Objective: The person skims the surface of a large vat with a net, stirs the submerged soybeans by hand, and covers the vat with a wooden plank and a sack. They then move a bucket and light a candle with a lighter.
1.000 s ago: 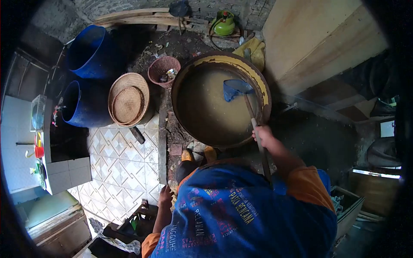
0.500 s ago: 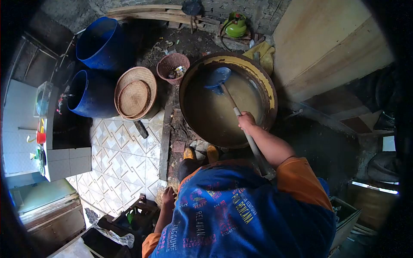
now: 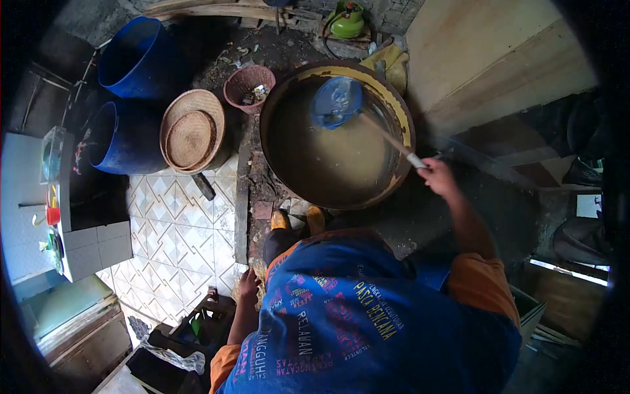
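My right hand [image 3: 436, 176] is closed round the pale grip of a long-handled blue scoop [image 3: 337, 102]. The scoop's round head is over the far side of a large, wide pan [image 3: 268, 148] of cloudy, yellowish liquid [image 3: 348, 154]; whether it touches the surface I cannot make out. Its wooden handle crosses the pan's right rim. My left hand [image 3: 249, 282] hangs low at my side above the floor edge, holding nothing, its fingers loosely apart.
Left of the pan stand a pink basket [image 3: 246, 88] with litter, round woven trays [image 3: 190, 138] and two blue barrels [image 3: 134, 141]. Behind it is a green gas cylinder [image 3: 346, 23]. A pale board [image 3: 485, 59] leans at right; my boots [image 3: 280, 220] are near the pan's front.
My right hand has moved right and slightly up, past the pan's rim. The scoop's handle has swung to slant right, and its head now shows more of its round face.
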`<control>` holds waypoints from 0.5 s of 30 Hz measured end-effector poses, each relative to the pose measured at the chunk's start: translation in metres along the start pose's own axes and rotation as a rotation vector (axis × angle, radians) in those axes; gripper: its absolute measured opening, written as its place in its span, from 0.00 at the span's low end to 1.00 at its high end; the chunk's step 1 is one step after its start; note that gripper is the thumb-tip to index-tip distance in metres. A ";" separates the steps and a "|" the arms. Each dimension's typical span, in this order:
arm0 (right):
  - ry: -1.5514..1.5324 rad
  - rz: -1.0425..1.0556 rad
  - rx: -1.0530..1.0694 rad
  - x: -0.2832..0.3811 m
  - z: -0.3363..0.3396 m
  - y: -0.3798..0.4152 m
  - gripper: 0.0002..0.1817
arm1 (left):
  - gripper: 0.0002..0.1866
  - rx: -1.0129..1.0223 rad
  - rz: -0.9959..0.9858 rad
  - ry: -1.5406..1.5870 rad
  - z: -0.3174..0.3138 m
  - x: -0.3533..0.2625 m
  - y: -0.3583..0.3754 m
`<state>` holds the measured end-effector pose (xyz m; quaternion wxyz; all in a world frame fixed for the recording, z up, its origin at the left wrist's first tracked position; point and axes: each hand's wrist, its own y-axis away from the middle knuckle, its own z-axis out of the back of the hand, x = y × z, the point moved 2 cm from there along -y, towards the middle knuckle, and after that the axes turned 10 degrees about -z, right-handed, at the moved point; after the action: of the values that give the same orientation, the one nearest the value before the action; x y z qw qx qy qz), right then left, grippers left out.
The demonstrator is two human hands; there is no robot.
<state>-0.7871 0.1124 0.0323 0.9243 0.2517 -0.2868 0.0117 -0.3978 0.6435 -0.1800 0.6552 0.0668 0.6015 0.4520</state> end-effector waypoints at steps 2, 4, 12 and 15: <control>0.272 0.053 -0.043 0.003 0.037 0.005 0.16 | 0.20 -0.068 0.271 0.202 -0.004 -0.025 0.002; 0.441 0.267 -0.219 -0.011 0.059 0.002 0.17 | 0.22 -0.010 0.047 -0.005 -0.003 -0.006 -0.007; 0.758 0.230 -0.145 -0.015 0.094 0.011 0.15 | 0.25 -0.146 0.316 0.291 -0.003 -0.030 -0.005; 0.856 0.171 -0.058 -0.004 0.090 0.008 0.16 | 0.25 -0.138 0.313 0.242 0.000 -0.024 -0.005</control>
<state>-0.8393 0.0776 0.0974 0.9622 0.1737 0.1021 0.1834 -0.3922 0.6247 -0.1661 0.5030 0.0596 0.6259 0.5930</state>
